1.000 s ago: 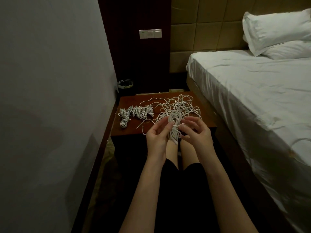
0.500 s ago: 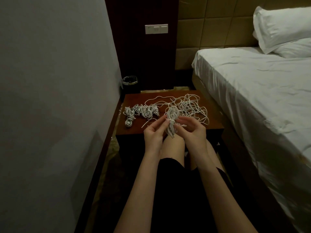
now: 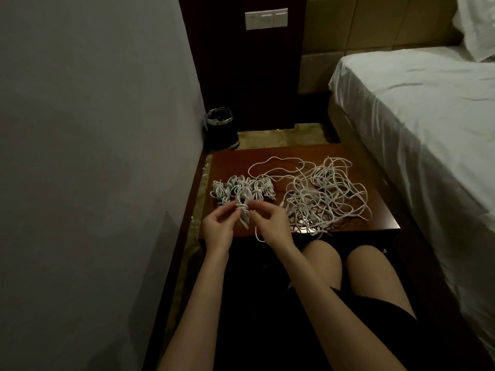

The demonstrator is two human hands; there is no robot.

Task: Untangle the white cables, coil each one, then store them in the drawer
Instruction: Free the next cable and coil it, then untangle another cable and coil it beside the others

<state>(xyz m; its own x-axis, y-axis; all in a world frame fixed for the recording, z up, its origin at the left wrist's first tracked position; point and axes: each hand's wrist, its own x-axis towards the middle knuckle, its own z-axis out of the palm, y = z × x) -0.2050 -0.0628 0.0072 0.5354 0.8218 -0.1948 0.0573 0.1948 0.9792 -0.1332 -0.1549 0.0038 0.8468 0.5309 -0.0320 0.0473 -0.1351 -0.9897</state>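
A coiled white cable bundle (image 3: 243,210), wrapped round its middle, hangs upright between my hands over the left front of the brown nightstand (image 3: 380,210). My left hand (image 3: 218,228) pinches its left side. My right hand (image 3: 273,223) pinches its right side, and a loose cable end curls below that hand. Several finished coils (image 3: 241,190) lie in a row on the left of the top. A large tangle of white cable (image 3: 326,194) covers the right half. No drawer shows.
A grey wall (image 3: 93,156) runs close on the left. A white bed (image 3: 428,116) stands on the right. A black bin (image 3: 221,128) sits on the floor behind the nightstand. My bare knees (image 3: 348,263) are under its front edge.
Both hands have carried the coil leftward, from in front of the tangle to in front of the row of finished coils. The camera has turned right and closer.
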